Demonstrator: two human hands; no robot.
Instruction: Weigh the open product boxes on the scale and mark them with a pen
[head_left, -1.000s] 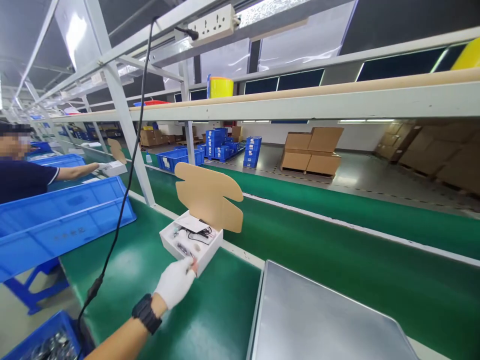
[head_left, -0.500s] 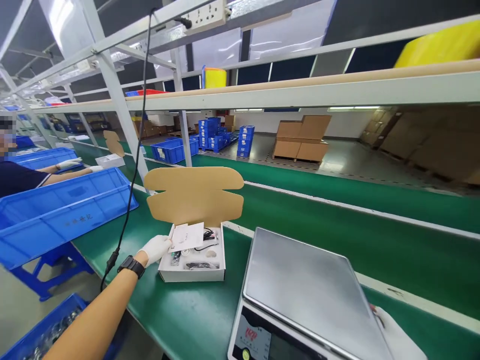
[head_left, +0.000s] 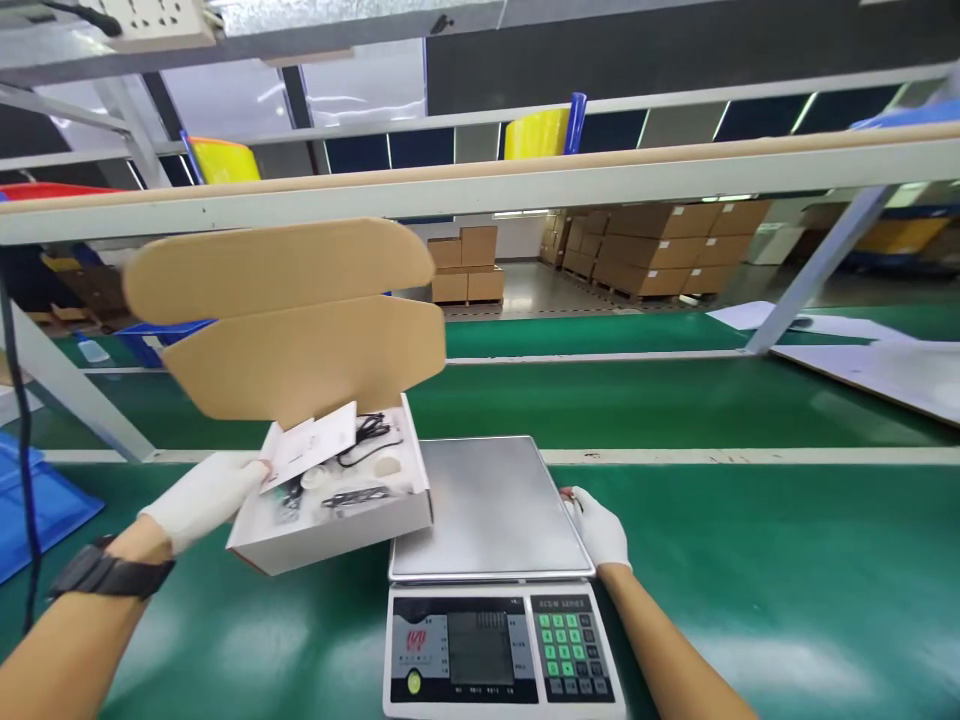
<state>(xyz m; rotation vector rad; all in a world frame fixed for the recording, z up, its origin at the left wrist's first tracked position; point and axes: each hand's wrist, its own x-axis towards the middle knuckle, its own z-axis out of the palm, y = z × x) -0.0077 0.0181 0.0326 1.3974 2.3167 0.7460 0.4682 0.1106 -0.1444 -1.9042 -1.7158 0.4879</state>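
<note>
My left hand (head_left: 210, 495), in a white glove with bare fingertips, grips the left side of an open white carton (head_left: 337, 535). Its brown lid flaps (head_left: 315, 350) stand up at the back. Inside lie a white leaflet (head_left: 313, 445), black cables (head_left: 371, 428) and bagged parts in a white tray. The carton is tilted, its right end over the left part of the metal pan of a digital weighing scale (head_left: 491, 520). At the pan's right edge is my gloved right hand (head_left: 598, 527), fingers curled in; whatever they hold is hidden.
A shelf beam (head_left: 480, 195) crosses above the green bench (head_left: 750, 560). A black cable (head_left: 22, 480) hangs at the left, near a blue bin (head_left: 45, 505). White sheets (head_left: 885, 365) lie at the far right by a slanted post (head_left: 821, 270).
My left hand has lifted the carton off the bench and brought it right, to the scale. The view has turned right. My right hand stays by the pan's right edge.
</note>
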